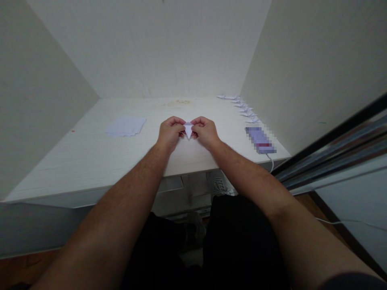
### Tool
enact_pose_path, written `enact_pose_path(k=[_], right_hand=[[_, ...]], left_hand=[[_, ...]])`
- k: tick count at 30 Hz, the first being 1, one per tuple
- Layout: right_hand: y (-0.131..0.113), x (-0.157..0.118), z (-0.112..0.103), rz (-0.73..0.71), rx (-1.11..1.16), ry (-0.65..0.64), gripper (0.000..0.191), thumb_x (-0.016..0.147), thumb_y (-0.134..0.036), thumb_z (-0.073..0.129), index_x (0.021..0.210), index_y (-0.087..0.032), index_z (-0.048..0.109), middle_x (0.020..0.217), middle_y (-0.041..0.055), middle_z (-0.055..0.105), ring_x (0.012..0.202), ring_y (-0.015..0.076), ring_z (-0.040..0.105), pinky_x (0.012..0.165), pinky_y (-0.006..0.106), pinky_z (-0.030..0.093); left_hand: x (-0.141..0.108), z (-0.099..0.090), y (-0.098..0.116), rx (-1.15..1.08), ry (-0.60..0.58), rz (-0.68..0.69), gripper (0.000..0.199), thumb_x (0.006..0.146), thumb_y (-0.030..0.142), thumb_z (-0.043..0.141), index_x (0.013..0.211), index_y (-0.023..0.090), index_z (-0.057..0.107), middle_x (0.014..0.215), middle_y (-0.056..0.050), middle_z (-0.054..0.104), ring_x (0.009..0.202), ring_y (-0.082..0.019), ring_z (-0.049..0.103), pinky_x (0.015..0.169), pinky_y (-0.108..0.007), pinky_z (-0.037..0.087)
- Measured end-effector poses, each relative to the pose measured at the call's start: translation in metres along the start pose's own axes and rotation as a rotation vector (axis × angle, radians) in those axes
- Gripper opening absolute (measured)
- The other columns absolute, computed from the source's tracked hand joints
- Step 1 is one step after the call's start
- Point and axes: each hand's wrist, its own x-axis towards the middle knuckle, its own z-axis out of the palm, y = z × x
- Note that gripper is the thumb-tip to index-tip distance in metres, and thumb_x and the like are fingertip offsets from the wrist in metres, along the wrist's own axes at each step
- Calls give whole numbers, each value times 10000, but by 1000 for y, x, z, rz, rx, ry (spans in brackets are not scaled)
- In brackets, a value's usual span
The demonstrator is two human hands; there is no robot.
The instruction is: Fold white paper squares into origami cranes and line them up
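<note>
Between my two hands is a small piece of folded white paper (188,129), kite-shaped with its narrow point toward me. My left hand (171,132) pinches its left side between thumb and fingers. On the opposite side, my right hand (205,131) grips the paper the same way. Both hands are just above the white desk (121,161), near its front edge. The fingertips hide the paper's side corners, so the finer folds cannot be made out.
A stack of white paper sheets (125,126) lies to the left. Several folded paper figures (246,110) line the desk's back right edge. A phone (260,140), pixelated, lies at the right with a white cable (272,163). Walls enclose the desk's back and sides.
</note>
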Motion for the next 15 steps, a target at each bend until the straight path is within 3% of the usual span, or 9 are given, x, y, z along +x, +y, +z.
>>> enact_pose_path(k=[5, 11, 15], right_hand=[[0, 0, 1, -33, -16, 23, 174, 698, -37, 560, 754, -198, 597, 511, -86, 596, 427, 74, 561, 420, 164, 409], [-7, -4, 2, 32, 28, -42, 233, 684, -33, 543, 821, -196, 637, 502, -89, 589, 454, 96, 606, 425, 172, 433], [-7, -4, 3, 41, 22, -17, 252, 676, -38, 522, 813, -180, 679, 513, -63, 623, 445, 92, 591, 428, 174, 439]], left_hand=[[0, 0, -1, 6, 15, 24, 185, 554, 50, 636, 678, 186, 643, 512, 32, 578, 426, -92, 488, 429, -218, 368], [-1, 1, 1, 14, 26, 44, 173, 587, 43, 631, 686, 185, 640, 534, 30, 576, 442, -86, 493, 432, -211, 365], [-1, 1, 1, 13, 13, 42, 182, 584, 33, 617, 684, 184, 641, 532, 29, 576, 441, -85, 495, 425, -206, 361]])
